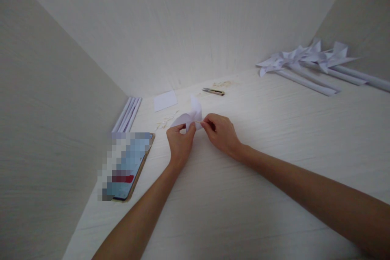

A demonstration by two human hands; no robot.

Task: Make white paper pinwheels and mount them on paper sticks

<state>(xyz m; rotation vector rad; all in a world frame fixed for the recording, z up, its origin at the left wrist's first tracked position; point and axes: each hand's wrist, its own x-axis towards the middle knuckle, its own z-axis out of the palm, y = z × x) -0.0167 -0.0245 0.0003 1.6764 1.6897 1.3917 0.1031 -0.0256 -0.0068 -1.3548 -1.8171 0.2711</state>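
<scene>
Just ahead of me, a white paper pinwheel (195, 111) with curved blades is gripped between the thumb and fingers of my left hand (180, 141). My right hand (222, 133) is closed in a pinch beside it. From its fingertips a thin pale stick-like piece (198, 122) runs to the pinwheel's middle; whether it is a toothpick or a string I cannot make out. The lower part of the pinwheel is hidden behind my left fingers. Beyond my hands lie thread snips (213, 91) with dark blades and a gold-coloured handle.
Several paper pinwheels on rolled paper sticks (304, 61) lie at the back right. White paper rolls (127, 114) and a square paper sheet (165, 100) lie at the left. A phone (131, 166) rests nearer me. Small pale scraps (164, 122) dot the white table (274, 219); walls enclose it.
</scene>
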